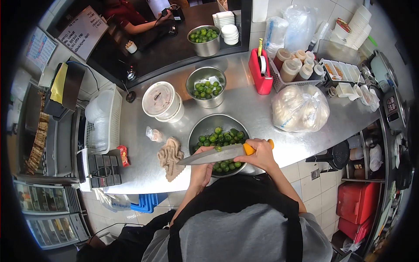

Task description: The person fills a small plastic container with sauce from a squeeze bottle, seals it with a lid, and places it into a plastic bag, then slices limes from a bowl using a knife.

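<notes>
My right hand (259, 155) is closed round the yellow handle of a large knife (220, 154), whose blade points left over a wide steel bowl (194, 131). Small green limes (226, 139) fill much of that bowl. My left hand (201, 172) is at the bowl's left front edge, below the blade and partly covered by it; what its fingers hold, if anything, is hidden. A green fruit (218, 149) shows right at the blade's upper edge. Behind the bowl, a smaller steel pot (206, 101) holds more limes and some white material.
Left of the bowl lie a crumpled brown cloth (170, 158) and a white lidded tub (159, 99). A tied plastic bag (300, 109), a red dispenser (260, 72) and a sauce bottle basket (279, 81) stand right. Another lime pot (205, 47) and a person's arm (142, 27) are beyond.
</notes>
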A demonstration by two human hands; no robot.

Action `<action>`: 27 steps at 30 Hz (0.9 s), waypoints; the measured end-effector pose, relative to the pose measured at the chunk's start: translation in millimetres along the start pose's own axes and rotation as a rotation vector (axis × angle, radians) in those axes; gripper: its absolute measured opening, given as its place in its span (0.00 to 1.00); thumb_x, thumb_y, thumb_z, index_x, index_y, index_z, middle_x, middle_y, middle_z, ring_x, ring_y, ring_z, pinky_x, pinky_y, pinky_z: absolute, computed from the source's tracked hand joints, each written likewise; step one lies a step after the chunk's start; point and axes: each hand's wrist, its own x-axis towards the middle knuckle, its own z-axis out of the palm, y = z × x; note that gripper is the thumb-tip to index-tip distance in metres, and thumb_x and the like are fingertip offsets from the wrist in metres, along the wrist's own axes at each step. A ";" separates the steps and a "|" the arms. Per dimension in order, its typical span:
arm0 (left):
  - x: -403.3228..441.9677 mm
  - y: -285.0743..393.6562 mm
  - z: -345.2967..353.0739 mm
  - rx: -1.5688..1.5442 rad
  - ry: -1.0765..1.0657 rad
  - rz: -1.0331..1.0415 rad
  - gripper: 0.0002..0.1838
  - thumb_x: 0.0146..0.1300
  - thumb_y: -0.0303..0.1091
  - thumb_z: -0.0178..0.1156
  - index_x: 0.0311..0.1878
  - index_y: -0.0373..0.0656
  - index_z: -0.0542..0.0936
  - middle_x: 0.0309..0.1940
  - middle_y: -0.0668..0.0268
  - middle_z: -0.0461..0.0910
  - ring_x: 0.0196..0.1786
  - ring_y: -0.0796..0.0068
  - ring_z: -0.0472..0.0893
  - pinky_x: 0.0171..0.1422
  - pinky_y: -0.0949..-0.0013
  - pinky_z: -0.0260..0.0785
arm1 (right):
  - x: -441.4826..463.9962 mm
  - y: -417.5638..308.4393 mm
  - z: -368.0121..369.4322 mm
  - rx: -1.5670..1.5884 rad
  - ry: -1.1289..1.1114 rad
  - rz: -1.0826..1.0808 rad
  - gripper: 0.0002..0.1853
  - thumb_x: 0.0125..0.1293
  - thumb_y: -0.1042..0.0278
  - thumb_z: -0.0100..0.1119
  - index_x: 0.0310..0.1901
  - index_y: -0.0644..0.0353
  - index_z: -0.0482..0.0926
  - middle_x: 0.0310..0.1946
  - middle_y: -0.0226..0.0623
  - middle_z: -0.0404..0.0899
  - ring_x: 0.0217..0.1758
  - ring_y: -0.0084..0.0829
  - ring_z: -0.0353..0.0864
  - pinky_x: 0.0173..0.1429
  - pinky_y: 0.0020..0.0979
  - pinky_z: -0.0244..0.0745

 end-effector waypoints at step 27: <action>145.4 -24.1 -46.8 2.018 -0.450 0.701 0.10 0.44 0.28 0.63 0.33 0.45 0.79 0.25 0.59 0.77 0.29 0.57 0.80 0.31 0.59 0.72 | -13.7 8.0 -0.3 0.558 -0.187 0.490 0.32 0.58 0.37 0.56 0.21 0.66 0.78 0.13 0.31 0.71 0.19 0.22 0.69 0.26 0.26 0.65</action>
